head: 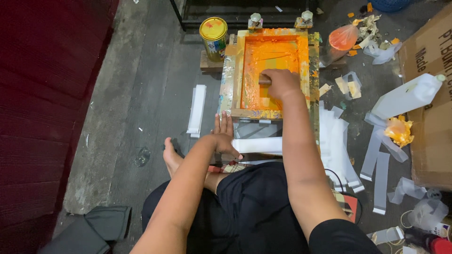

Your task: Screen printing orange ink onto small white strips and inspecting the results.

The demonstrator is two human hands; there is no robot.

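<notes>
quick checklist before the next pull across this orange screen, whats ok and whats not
1. Right hand grips the squeegee handle: ok.
2. Left hand rests by the white strip in front of the frame: ok.
3. Orange ink covers the mesh of the screen frame: ok.
4. Frame lies flat on its base: cannot tell.
5. Paint can beside the frame has its lid on: ok.
6. Floor on the right is littered with loose white strips and scraps: not ok.
</notes>
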